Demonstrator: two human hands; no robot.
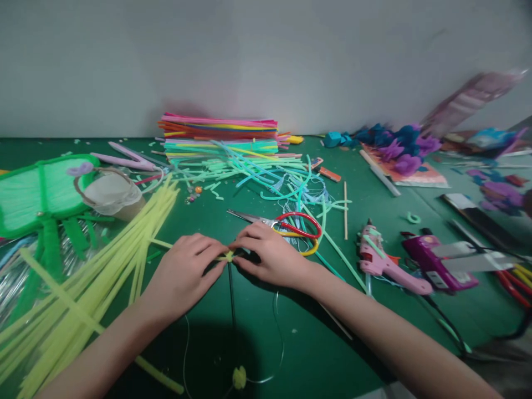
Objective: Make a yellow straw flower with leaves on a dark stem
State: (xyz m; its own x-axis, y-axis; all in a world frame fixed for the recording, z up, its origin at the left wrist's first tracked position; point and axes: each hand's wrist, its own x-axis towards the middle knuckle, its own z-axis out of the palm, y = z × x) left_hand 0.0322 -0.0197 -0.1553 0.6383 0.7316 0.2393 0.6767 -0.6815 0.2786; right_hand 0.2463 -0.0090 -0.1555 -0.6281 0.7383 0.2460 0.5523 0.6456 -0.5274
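Note:
My left hand (183,269) and my right hand (270,257) meet at the middle of the table, fingertips pinched. Between them is a small twist of yellow pipe cleaner (230,255), its tail passing behind my left hand. From the twist a thin dark rod (231,293) runs toward me. A yellow fuzzy piece (239,377) lies near the front edge, beside a loop of clear thread (283,332). Just beyond my right hand are scissors (299,216) with red and yellow handles. Left of my left hand spreads a bundle of yellow pipe cleaners (103,277).
Multicoloured pipe cleaners (220,130) are stacked against the wall, with loose green and blue ones in front. To the right lie a pink glue gun (386,266) and a purple device (436,263). A green fuzzy craft piece (37,194) and a roll (114,194) sit left.

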